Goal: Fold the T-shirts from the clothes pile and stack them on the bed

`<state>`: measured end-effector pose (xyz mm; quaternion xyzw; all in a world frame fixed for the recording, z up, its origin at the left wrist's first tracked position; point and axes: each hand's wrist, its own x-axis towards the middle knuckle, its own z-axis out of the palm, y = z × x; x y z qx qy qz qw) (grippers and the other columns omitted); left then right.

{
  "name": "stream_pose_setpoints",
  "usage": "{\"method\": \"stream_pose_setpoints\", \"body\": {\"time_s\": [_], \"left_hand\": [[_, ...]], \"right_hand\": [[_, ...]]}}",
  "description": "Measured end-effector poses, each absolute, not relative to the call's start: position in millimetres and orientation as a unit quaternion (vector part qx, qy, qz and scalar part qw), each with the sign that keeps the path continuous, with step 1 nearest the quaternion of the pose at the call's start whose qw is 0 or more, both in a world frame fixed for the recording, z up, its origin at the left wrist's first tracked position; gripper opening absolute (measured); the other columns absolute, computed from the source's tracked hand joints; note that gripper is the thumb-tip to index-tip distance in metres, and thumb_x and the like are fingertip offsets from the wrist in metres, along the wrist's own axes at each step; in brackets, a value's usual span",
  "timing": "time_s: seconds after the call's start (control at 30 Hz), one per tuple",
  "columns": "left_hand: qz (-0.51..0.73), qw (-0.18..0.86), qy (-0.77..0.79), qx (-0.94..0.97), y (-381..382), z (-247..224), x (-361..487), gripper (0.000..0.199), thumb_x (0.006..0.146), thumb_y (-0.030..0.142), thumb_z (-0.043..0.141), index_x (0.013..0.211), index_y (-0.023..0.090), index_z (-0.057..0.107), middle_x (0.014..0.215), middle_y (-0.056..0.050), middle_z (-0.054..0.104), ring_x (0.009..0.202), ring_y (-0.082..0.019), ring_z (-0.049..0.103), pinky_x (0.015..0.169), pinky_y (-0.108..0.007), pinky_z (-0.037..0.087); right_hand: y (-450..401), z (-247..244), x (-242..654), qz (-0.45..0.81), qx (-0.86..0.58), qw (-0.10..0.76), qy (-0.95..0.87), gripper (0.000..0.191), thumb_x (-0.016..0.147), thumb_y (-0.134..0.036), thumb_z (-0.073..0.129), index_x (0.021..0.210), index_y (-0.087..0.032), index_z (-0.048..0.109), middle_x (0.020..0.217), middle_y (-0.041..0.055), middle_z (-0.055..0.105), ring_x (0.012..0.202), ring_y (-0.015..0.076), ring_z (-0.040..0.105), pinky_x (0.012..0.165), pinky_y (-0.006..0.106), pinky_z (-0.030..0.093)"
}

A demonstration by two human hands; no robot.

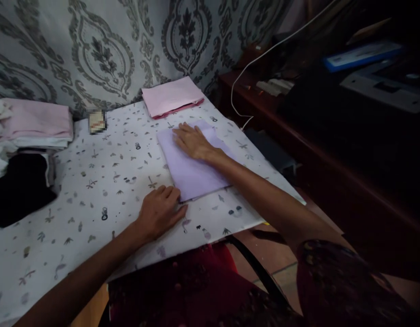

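Observation:
A folded lavender cloth [192,179] lies flat on the printed white table cover [128,200]. My right hand [191,141] rests on its upper part, palm down with the fingers stretched out. By the near left corner of the cloth is my left hand [160,209], resting on the cover. Its fingers are slightly bent and the thumb stands apart; nothing shows in its grip. Behind the lavender cloth, close to the wall, sits a folded pink cloth [172,95].
Folded pink fabric [39,118] and black fabric [22,186] are stacked at the left. A small pixelated item [97,121] is near the patterned wall. To the right, a white cable [242,72] hangs over a dark red cabinet [261,113] beyond the table's edge.

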<state>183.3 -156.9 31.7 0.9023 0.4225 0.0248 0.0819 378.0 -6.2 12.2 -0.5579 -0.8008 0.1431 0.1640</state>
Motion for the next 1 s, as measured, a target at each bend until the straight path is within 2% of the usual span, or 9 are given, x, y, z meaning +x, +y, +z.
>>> {"method": "stream_pose_setpoints", "body": {"time_s": [0.17, 0.3, 0.5, 0.63, 0.77, 0.87, 1.0], "left_hand": [[-0.039, 0.044, 0.525, 0.849, -162.5, 36.8, 204.4, 0.024, 0.096, 0.034, 0.046, 0.103, 0.016, 0.061, 0.101, -0.011, 0.071, 0.093, -0.027, 0.066, 0.068, -0.034, 0.047], [-0.079, 0.048, 0.565, 0.82, -165.5, 41.2, 213.6, 0.032, 0.096, 0.036, 0.041, 0.097, 0.015, 0.065, 0.095, -0.013, 0.074, 0.085, -0.029, 0.069, 0.066, -0.036, 0.046], [-0.103, 0.051, 0.595, 0.796, -179.8, 47.0, 217.5, 0.03, 0.092, 0.024, 0.04, 0.095, 0.015, 0.068, 0.091, -0.013, 0.076, 0.08, -0.027, 0.071, 0.065, -0.035, 0.045], [-0.121, 0.063, 0.605, 0.785, -188.7, 49.3, 213.5, 0.029, 0.091, 0.024, 0.04, 0.093, 0.015, 0.068, 0.09, -0.012, 0.076, 0.08, -0.027, 0.071, 0.065, -0.035, 0.044], [-0.117, 0.059, 0.587, 0.799, -189.5, 47.2, 212.2, 0.03, 0.093, 0.022, 0.039, 0.093, 0.015, 0.068, 0.091, -0.012, 0.076, 0.079, -0.025, 0.07, 0.065, -0.034, 0.044], [-0.097, 0.04, 0.575, 0.811, -188.2, 48.7, 215.1, 0.03, 0.096, 0.026, 0.038, 0.093, 0.016, 0.066, 0.09, -0.012, 0.074, 0.078, -0.025, 0.069, 0.064, -0.034, 0.046], [-0.036, -0.005, 0.515, 0.857, -185.8, 50.9, 225.6, 0.023, 0.096, 0.034, 0.047, 0.105, 0.018, 0.061, 0.099, -0.011, 0.07, 0.095, -0.028, 0.065, 0.072, -0.037, 0.05]], "right_hand": [[-17.6, 3.1, 355.9, 0.144, -0.536, 0.149, -0.819, 0.053, 0.105, -0.043, 0.029, 0.151, -0.02, 0.041, 0.163, 0.013, 0.03, 0.152, 0.0302, 0.018, 0.121, 0.059, 0.012], [-16.6, 1.9, 355.8, 0.139, -0.549, 0.14, -0.812, 0.054, 0.106, -0.044, 0.027, 0.153, -0.021, 0.039, 0.163, 0.0122, 0.03, 0.153, 0.0285, 0.018, 0.121, 0.056, 0.011], [-16.3, 2.7, 356.2, 0.141, -0.564, 0.131, -0.803, 0.053, 0.106, -0.042, 0.028, 0.154, -0.022, 0.038, 0.164, 0.0122, 0.028, 0.153, 0.029, 0.016, 0.122, 0.054, 0.009], [-14.9, 0.6, 354.8, 0.139, -0.571, 0.131, -0.798, 0.052, 0.106, -0.04, 0.028, 0.154, -0.024, 0.038, 0.164, 0.0102, 0.027, 0.153, 0.0289, 0.015, 0.122, 0.053, 0.008], [-14.5, 1.7, 355.1, 0.138, -0.573, 0.133, -0.797, 0.051, 0.105, -0.038, 0.03, 0.154, -0.023, 0.039, 0.164, 0.0104, 0.028, 0.153, 0.0287, 0.018, 0.122, 0.053, 0.009], [-15.8, 6.7, 358.5, 0.158, -0.562, 0.147, -0.798, 0.053, 0.104, -0.037, 0.033, 0.154, -0.019, 0.038, 0.162, 0.013, 0.031, 0.152, 0.0289, 0.019, 0.122, 0.053, 0.011], [-23.6, 17.9, 372.7, 0.2, -0.551, 0.172, -0.792, 0.055, 0.104, -0.038, 0.034, 0.154, -0.015, 0.037, 0.162, 0.014, 0.031, 0.153, 0.0251, 0.019, 0.123, 0.047, 0.016]]}}
